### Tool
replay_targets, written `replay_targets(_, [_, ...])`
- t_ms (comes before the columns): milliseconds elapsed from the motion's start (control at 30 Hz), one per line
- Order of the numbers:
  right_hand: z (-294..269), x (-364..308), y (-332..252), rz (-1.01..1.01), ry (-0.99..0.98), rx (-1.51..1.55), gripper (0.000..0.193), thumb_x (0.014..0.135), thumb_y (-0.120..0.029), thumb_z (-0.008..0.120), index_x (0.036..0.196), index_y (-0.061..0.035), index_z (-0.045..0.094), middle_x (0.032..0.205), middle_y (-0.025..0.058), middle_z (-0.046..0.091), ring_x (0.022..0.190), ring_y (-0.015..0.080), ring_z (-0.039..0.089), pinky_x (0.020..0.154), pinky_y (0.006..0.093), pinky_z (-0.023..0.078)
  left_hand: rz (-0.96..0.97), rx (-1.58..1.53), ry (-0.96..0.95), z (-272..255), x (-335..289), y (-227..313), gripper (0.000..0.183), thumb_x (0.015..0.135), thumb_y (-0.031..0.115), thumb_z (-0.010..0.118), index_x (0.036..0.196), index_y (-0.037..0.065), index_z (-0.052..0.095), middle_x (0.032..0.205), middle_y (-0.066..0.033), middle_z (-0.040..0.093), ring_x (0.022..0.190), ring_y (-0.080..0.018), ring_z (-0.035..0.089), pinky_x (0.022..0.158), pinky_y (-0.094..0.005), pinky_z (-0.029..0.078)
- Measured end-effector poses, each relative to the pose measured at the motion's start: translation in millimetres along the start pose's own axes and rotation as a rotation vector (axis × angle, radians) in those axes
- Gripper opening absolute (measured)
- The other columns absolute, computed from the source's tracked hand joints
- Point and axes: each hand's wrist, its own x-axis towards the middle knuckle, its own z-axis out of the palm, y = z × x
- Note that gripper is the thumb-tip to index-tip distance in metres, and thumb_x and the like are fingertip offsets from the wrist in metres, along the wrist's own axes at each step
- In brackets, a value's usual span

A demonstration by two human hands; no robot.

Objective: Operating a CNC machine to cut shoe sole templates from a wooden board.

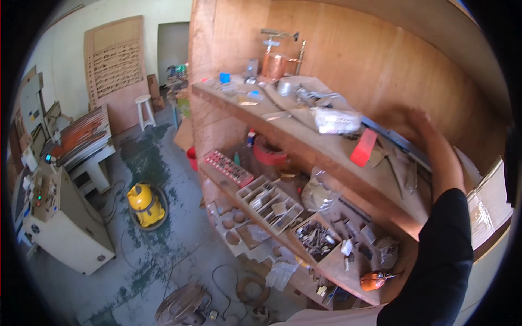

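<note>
My right arm, in a black sleeve, stretches over the upper shelf (293,122) of a wooden cabinet. At its end my right hand (421,120) is by the back panel, smeared by motion, so its fingers cannot be made out. Nearest to it lies a long blue-grey strip (394,140) along the rear of the shelf. In front of that are a red box (364,148) and a clear plastic-wrapped white packet (337,120). A copper-coloured blowtorch (273,66) stands at the back left of this shelf. My left hand is out of view.
Below, the lower shelf holds a divided tray (269,204), a box of metal bits (316,239) and an orange tool (373,281). A cardboard box (489,206) is at the right. On the floor stand a yellow vacuum cleaner (145,205) and a machine cabinet (68,223).
</note>
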Motion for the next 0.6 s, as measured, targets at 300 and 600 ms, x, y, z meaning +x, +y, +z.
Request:
replay_targets(300, [-266.3,-100.8,-160.8,-0.408,1.03,0.113,0.017,0.08,-0.003,0.053,0.097,-0.0015,0.057,0.093,0.0153,0.058,0.094,0.0318,0.059,0.081,0.0405,0.05,0.598,-0.307,0.398,-47.4,-23.9,116.7,0.027,0.082,0.005,0.056,0.108,-0.001,0.061,0.095,-0.0184,0.066,0.087,-0.0296,0.066,0.079,-0.0382,0.051])
replay_targets(600, [-345.1,-431.9,-375.3,-1.178,1.318,0.721,0.023,0.069,-0.016,0.06,0.089,-0.0041,0.06,0.087,0.0103,0.054,0.086,0.0259,0.056,0.075,0.0437,0.047,1.265,-0.704,0.116,-206.0,-170.3,303.9,0.051,0.077,0.002,0.072,0.123,-0.002,0.051,0.102,-0.0135,0.065,0.093,-0.0198,0.066,0.081,-0.0315,0.054])
